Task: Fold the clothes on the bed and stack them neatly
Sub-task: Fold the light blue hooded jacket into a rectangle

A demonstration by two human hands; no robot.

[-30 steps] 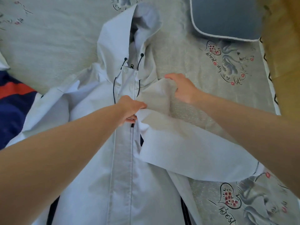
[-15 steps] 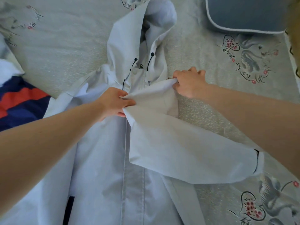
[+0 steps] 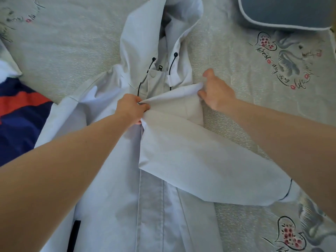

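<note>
A white hooded jacket [image 3: 112,179] lies front-up along the middle of the bed [image 3: 72,51], its hood [image 3: 145,30] pointing away from the person and its black drawcords hanging at the collar. The sleeve [image 3: 209,170] on the person's right side is folded in across the chest, its cuff ending near the right forearm. The left hand [image 3: 131,110] pinches the folded edge of that sleeve right by the zipper line, fingers curled tight on the cloth. The right hand [image 3: 216,91] grips the outer corner of the same fold at the shoulder, thumb lifted, fingertips tucked under the fabric. A navy and red garment [image 3: 18,113] lies at the left edge of the bed, partly beneath the jacket's other sleeve. A blue-grey pillow [image 3: 285,13] sits at the upper right.
</note>
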